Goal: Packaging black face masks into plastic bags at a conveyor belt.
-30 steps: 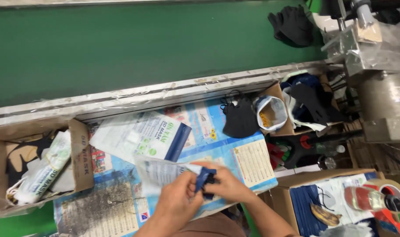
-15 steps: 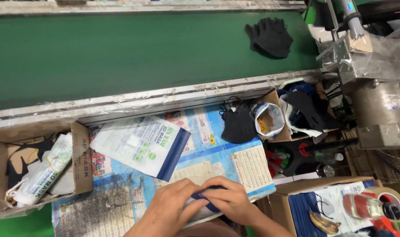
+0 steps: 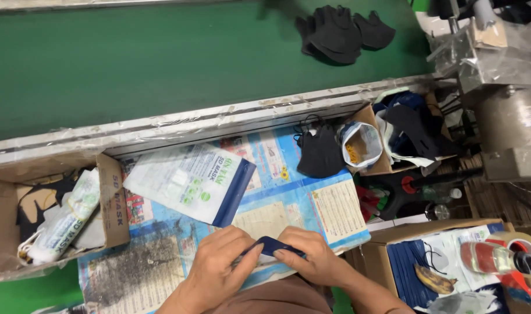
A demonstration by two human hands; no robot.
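Observation:
My left hand [image 3: 222, 268] and my right hand [image 3: 308, 260] both pinch the dark blue edge of a flat mask pouch [image 3: 269, 246] at the near edge of the paper-covered work surface [image 3: 288, 197]. Most of the pouch is hidden under my fingers. A white and dark blue stack of mask pouches [image 3: 192, 182] lies just beyond my left hand. A black face mask [image 3: 319, 152] rests further back on the right. Several black masks [image 3: 341, 32] lie on the green conveyor belt [image 3: 131, 64].
A cardboard box [image 3: 111, 200] on the left holds pouches and black masks. A small cup with yellow bits [image 3: 360, 145] stands by another box of masks. At the lower right a box [image 3: 428, 256] holds blue pouches, a banana, a bottle and a tape roll [image 3: 524, 247]. Metal machinery [image 3: 510, 134] fills the right.
The view has shifted, so the black masks on the belt appear further left. My hands have drawn together near the table's front edge and now press the pouch's blue edge flat.

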